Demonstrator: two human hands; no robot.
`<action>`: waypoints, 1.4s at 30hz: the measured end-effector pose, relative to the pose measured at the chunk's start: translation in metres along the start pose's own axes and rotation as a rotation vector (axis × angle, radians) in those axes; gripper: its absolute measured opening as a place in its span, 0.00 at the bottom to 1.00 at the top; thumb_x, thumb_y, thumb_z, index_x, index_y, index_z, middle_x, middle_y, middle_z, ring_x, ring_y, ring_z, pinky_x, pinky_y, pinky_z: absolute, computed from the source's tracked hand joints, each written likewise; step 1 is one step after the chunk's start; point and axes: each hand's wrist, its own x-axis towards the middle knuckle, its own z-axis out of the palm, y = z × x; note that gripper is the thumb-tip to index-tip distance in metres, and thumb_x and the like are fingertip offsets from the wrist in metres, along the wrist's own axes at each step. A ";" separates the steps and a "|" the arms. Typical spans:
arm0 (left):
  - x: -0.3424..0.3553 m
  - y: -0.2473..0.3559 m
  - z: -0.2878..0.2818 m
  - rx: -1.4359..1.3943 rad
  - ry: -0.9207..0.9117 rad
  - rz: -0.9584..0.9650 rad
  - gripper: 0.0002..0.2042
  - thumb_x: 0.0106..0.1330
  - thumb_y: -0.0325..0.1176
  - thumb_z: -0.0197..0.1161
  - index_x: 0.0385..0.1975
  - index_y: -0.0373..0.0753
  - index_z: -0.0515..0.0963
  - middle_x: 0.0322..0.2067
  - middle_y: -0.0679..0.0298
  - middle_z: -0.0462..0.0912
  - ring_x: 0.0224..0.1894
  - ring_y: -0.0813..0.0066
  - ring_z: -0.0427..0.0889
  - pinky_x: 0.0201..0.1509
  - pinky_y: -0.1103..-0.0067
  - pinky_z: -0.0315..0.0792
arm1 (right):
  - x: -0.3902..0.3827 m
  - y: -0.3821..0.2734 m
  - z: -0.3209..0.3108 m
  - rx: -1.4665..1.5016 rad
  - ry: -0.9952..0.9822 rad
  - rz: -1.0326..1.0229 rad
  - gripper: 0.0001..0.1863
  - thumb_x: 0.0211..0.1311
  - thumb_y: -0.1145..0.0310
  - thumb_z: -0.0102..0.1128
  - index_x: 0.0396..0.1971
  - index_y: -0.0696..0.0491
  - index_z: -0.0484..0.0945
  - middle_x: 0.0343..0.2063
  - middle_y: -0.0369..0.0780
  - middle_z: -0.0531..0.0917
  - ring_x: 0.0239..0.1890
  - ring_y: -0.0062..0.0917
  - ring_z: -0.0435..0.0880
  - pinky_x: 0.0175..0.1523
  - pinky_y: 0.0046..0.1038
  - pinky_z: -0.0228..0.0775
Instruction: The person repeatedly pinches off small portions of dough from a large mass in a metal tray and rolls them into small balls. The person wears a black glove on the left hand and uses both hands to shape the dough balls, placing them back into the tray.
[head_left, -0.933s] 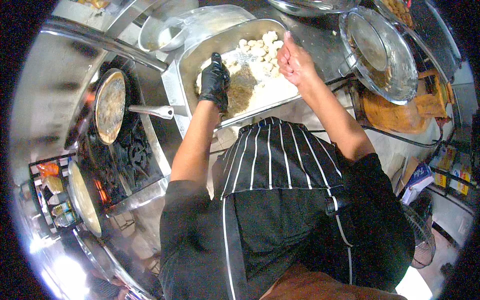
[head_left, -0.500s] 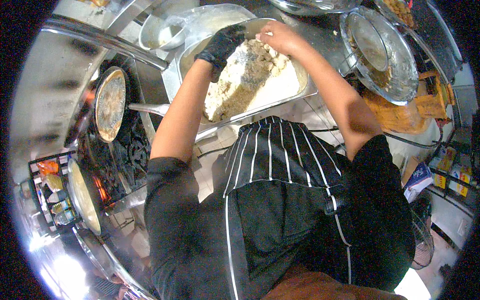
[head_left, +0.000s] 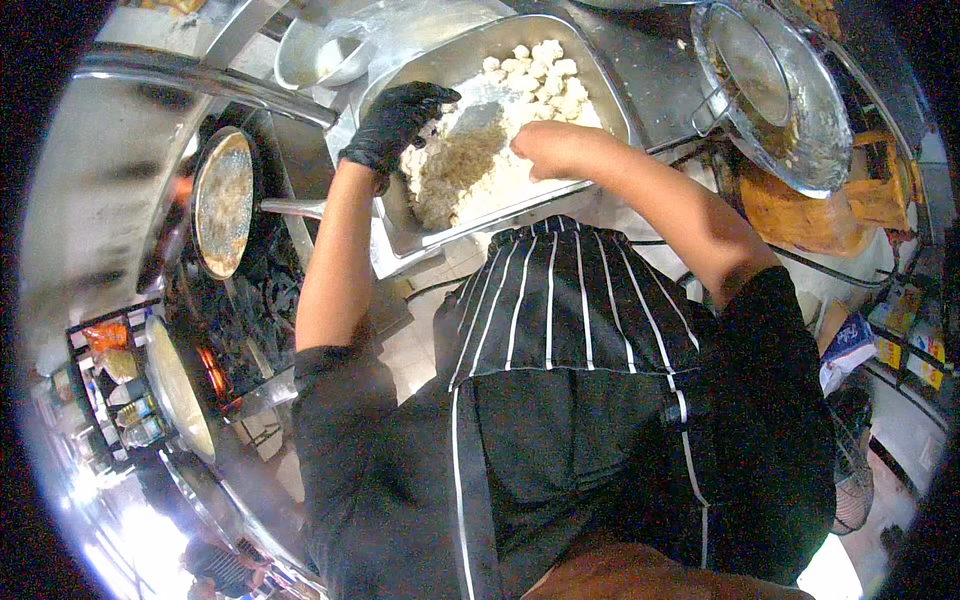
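A deep rectangular metal pan (head_left: 470, 45) holds a pale, crumbly mixture, with white lumps (head_left: 545, 78) gathered at its far right. A streak of grey-brown powder (head_left: 460, 165) lies over the middle and near left of the mixture. My left hand (head_left: 400, 125), in a black glove, is over the pan's left side, fingers stretched toward the middle and holding nothing visible. Bare, my right hand (head_left: 558, 150) is low over the near right of the mixture. Its fingers are curled in, and whatever they hold is hidden.
Left of the pan, a long-handled frying pan (head_left: 224, 205) sits on the stove; nearer is a round pan (head_left: 180, 390) by a flame. A metal bowl (head_left: 325, 55) stands behind on the left. On the right are a sieve (head_left: 755, 75) in a large bowl (head_left: 825, 150) and an orange-brown board (head_left: 790, 215).
My right hand has come from the pan's far edge toward its near side. My left hand has shifted left and nearer. The white lumps at the far right now show clearly.
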 end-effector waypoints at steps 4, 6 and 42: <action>-0.018 0.011 -0.010 -0.177 -0.009 0.041 0.12 0.61 0.39 0.51 0.40 0.43 0.78 0.41 0.69 0.77 0.37 0.79 0.73 0.34 0.79 0.72 | 0.009 -0.026 -0.014 0.229 0.003 -0.055 0.18 0.45 0.69 0.62 0.38 0.58 0.73 0.35 0.45 0.78 0.35 0.36 0.77 0.41 0.32 0.69; -0.022 0.010 0.003 -0.338 0.033 0.072 0.12 0.61 0.38 0.51 0.39 0.41 0.77 0.42 0.67 0.76 0.38 0.78 0.74 0.35 0.79 0.73 | 0.010 -0.029 -0.013 0.715 0.370 -0.160 0.22 0.47 0.67 0.61 0.43 0.58 0.70 0.37 0.43 0.77 0.36 0.33 0.78 0.41 0.30 0.70; -0.021 -0.012 0.036 -0.025 -0.100 -0.128 0.09 0.56 0.26 0.53 0.35 0.39 0.79 0.28 0.59 0.79 0.33 0.67 0.75 0.42 0.74 0.69 | -0.034 0.010 -0.025 1.421 0.907 0.333 0.23 0.59 0.48 0.49 0.11 0.46 0.60 0.07 0.27 0.59 0.07 0.12 0.51 0.11 0.17 0.41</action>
